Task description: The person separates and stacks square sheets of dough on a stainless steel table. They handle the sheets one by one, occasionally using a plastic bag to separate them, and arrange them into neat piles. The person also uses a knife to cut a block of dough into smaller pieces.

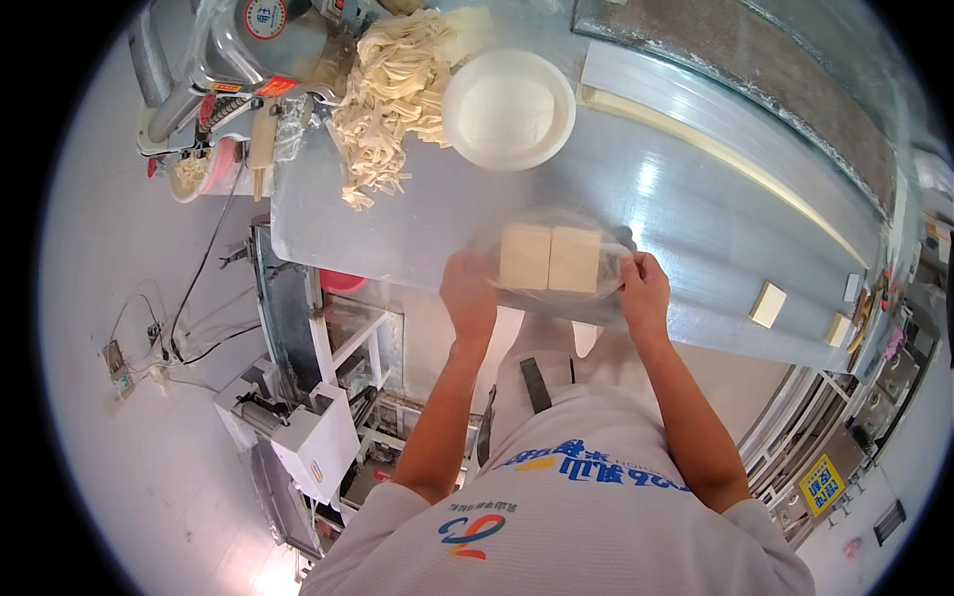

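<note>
Between my two hands a clear plastic bag (573, 297) is stretched over the near edge of the metal table. Two pale cream square blocks (525, 256) lie side by side in or under its film; their exact kind does not show. My left hand (468, 295) grips the bag's left side, its fingers curled in and partly blurred. At the right side, my right hand (644, 285) pinches the bag's edge between thumb and fingers.
On the metal table (397, 233), a white round bowl (509, 111) stands beside a heap of pale noodle-like strips (393, 84). A machine (263, 55) occupies the far left. Small pale blocks (767, 304) lie at the right, and a long pale strip (735, 154) runs along the back.
</note>
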Demonstrator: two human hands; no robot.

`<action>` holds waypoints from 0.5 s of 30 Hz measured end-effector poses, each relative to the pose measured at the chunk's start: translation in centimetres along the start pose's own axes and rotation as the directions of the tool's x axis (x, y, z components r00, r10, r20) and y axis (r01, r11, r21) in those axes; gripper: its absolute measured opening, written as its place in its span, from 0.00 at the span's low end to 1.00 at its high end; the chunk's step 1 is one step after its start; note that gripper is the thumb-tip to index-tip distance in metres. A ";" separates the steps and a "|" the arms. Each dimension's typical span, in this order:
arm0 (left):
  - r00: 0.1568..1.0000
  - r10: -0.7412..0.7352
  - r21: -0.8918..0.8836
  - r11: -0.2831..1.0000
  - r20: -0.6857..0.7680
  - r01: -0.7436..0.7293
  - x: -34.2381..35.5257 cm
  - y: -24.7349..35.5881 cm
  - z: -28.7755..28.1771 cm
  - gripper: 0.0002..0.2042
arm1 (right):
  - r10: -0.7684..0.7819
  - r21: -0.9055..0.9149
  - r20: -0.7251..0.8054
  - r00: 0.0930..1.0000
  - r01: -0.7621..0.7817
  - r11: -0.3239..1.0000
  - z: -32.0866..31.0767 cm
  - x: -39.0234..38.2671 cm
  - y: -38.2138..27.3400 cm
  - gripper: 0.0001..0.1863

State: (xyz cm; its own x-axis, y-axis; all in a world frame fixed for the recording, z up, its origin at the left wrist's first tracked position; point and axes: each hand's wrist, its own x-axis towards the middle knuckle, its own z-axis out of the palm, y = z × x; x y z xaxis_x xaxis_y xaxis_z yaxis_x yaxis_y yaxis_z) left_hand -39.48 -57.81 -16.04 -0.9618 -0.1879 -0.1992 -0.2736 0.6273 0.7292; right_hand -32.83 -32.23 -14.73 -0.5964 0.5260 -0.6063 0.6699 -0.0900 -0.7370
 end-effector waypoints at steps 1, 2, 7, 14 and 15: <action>0.998 -0.017 -0.033 0.999 -0.064 0.015 -0.5 -0.1 -0.5 0.10 | 0.003 0.019 0.030 1.000 -0.004 1.000 -0.4 -0.7 -0.6 0.12; 0.999 -0.029 -0.062 0.998 -0.046 0.026 -1.2 -0.1 -1.1 0.10 | 0.007 0.039 0.059 0.998 -0.009 0.999 -0.9 -1.5 -1.2 0.11; 0.997 -0.014 -0.153 0.988 0.074 0.025 -2.6 2.7 -4.4 0.11 | 0.012 -0.053 0.098 0.995 -0.007 0.999 -2.6 -4.8 -5.4 0.10; 0.898 -0.090 -0.580 0.734 0.431 0.352 -0.7 9.4 -8.6 0.09 | -0.670 -0.409 -0.047 0.741 0.598 0.689 -3.1 -5.2 -7.5 0.10; 0.880 -0.095 -0.546 0.752 0.466 0.370 -0.9 9.5 -8.9 0.09 | -0.535 -0.319 -0.041 0.844 0.497 0.807 -3.3 -5.7 -8.2 0.10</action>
State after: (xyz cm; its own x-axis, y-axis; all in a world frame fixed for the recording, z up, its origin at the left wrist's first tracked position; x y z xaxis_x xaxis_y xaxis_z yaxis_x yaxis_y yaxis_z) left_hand -41.12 -58.43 -3.14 -0.8258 0.1274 -0.5494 -0.5551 -0.0109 0.8317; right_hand -33.43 -31.68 -4.25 -0.8438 0.5263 -0.1047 0.3852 0.4582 -0.8010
